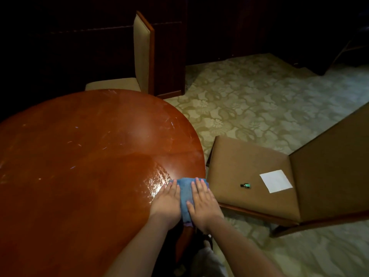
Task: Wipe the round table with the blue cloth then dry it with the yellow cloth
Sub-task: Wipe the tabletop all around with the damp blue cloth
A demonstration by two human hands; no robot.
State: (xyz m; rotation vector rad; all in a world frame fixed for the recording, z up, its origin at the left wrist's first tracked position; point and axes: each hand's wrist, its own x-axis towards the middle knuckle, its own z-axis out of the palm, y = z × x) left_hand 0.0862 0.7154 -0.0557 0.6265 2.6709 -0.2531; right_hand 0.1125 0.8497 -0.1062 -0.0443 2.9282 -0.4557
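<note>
The round, glossy red-brown table (83,148) fills the left of the view. A blue cloth (185,193) lies folded at the table's right edge. My left hand (166,202) presses flat on the cloth's left side with straight fingers. Beside it, my right hand (202,204) presses flat on the cloth's right side. A wet, shiny streak (157,180) shows on the wood just left of and beyond the cloth. No yellow cloth is in view.
A brown padded chair (249,166) stands right of the table, with a white paper square (276,180) and a small dark bottle (246,185) on its seat. A beige chair (142,56) stands behind the table. Patterned carpet (249,100) covers the floor; dark wall panels (259,27) stand behind.
</note>
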